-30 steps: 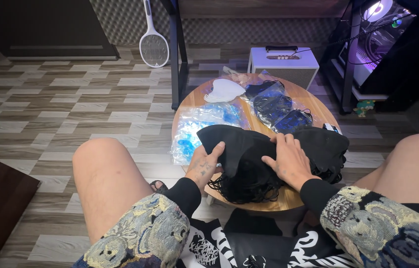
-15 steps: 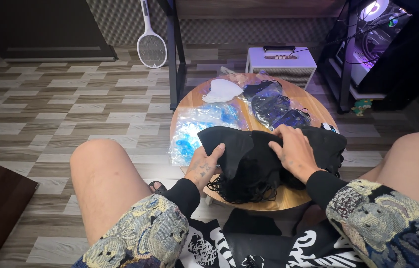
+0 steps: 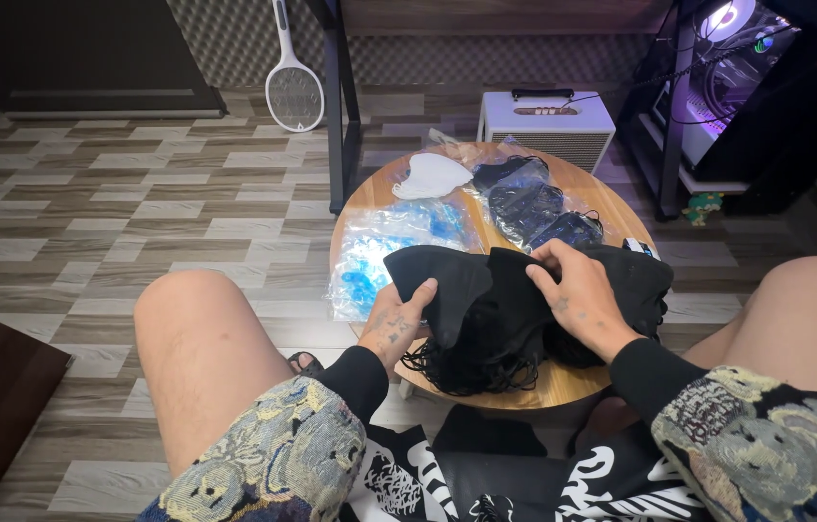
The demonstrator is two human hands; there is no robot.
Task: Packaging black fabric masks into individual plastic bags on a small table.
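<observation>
A pile of black face masks (image 3: 486, 319) with tangled ear loops lies on the near part of a small round wooden table (image 3: 583, 382). My left hand (image 3: 399, 319) grips the left edge of the pile, thumb on top of one black mask. My right hand (image 3: 573, 290) rests on the pile's upper right, fingers curled and pinching at a mask's top edge. Both forearms wear black sleeves.
Clear bags of blue masks (image 3: 379, 256) lie at the table's left, a white mask (image 3: 431, 176) at the back, bagged black masks (image 3: 529, 208) behind the pile. My bare knees flank the table. A small white amplifier (image 3: 544, 126), a racket-shaped swatter (image 3: 292, 92) and a lit computer case (image 3: 728, 68) stand beyond.
My right hand has slid up and left over the pile and now pinches a mask's edge. My left hand has stayed at the left edge. The view has tilted slightly.
</observation>
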